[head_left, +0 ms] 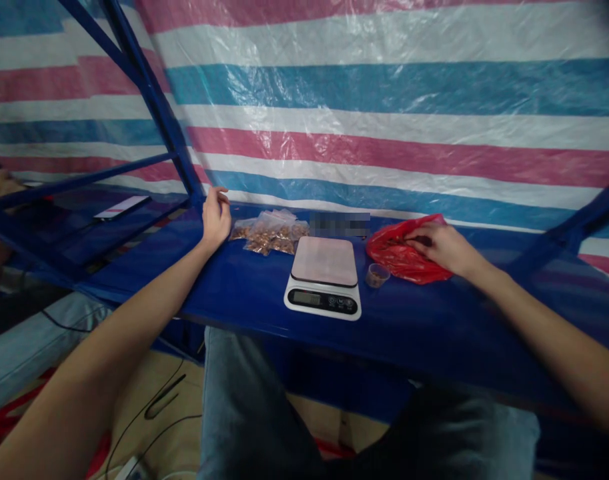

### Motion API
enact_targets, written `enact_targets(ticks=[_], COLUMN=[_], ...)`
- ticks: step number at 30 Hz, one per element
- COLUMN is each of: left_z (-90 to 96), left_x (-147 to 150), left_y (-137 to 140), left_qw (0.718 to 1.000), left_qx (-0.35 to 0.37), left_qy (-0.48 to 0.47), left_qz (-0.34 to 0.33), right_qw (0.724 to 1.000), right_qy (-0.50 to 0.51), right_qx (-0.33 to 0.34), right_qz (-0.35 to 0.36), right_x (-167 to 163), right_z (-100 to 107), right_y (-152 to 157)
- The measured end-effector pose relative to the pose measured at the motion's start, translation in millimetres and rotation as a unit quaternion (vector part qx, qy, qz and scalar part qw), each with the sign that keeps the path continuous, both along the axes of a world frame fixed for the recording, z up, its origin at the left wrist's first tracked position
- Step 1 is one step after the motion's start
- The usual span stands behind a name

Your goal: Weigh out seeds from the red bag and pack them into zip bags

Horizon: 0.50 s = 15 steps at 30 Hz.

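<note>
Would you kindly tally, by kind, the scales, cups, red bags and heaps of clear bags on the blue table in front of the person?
Scale: 1
Small clear cup: 1
Red bag: 1
Heap of clear bags: 1 (they overlap, so I cannot count them singly)
Total: 4

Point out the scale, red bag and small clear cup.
Scale (324,267): head view, weighing plate.
Red bag (398,259): head view, near side.
Small clear cup (375,281): head view, front wall.
</note>
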State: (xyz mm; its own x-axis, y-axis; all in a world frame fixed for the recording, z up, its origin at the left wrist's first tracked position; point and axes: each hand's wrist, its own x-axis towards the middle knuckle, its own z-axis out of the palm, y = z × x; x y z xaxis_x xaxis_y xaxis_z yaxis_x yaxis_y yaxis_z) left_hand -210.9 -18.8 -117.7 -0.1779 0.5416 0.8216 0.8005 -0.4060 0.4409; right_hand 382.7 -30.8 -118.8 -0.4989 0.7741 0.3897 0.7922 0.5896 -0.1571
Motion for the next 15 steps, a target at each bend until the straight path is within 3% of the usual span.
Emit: enact_targets(ticks=[5,11,15], left_z=[-1.3,-0.9,1.0], left_x=[7,0,-9], left_y=[-1,0,0], left_qw=[0.999,0.998,0.999], left_qx=[0.032,0.008,-0.019], left_qy=[-0.003,0.037,0.035], left_qz=[-0.021,-0.049,-0.025], right_qw=[1.000,0.998,0.995], right_qy=[0.020,0.008,0.000], right_qx=[0.010,0.051,0.083], right_qz=[0.001,-0.033,-0.056], right_x=[7,8,6], right_z=[-6,-21,-35], right_y=[2,2,3])
